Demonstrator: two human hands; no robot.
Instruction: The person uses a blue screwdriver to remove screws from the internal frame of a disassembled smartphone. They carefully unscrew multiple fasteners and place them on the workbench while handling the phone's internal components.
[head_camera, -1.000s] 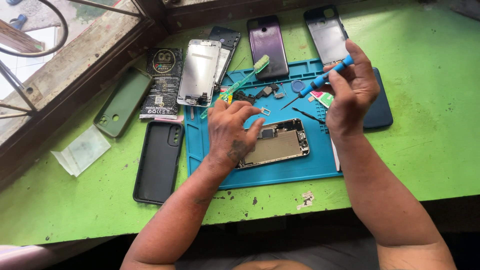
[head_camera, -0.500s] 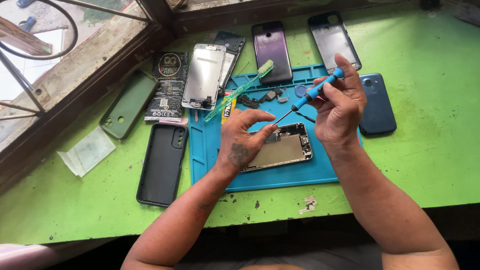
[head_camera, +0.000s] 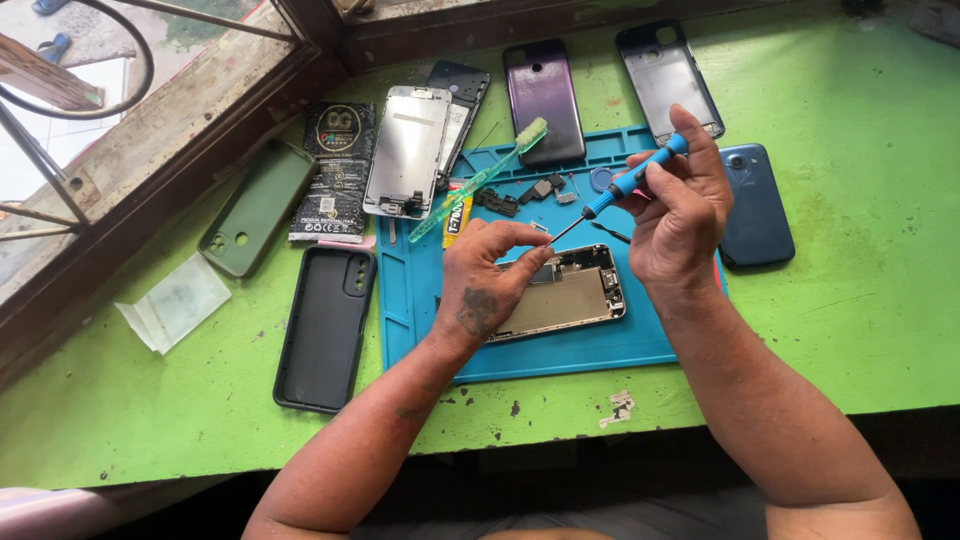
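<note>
On the blue mat (head_camera: 520, 360), the opened phone (head_camera: 565, 292) is lying long axis nine-to-three, the left hand (head_camera: 487, 280) pressing down on its nine o'clock end. The right hand (head_camera: 680, 215) is gripping a blue screwdriver (head_camera: 625, 187) at one o'clock, tip slanting toward seven, just above the phone's top edge.

The left hand (head_camera: 487, 282) hides part of the open phone (head_camera: 570, 293). The screwdriver (head_camera: 622, 188) tip is too small to see.

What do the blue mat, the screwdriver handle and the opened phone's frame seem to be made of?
Blue mat: probably silicone, matte, with moulded compartments. Screwdriver in the right hand: handle looks like smooth blue plastic, shaft thin metal. Opened phone under the left hand: frame seems metal, its edge silvery.
</note>
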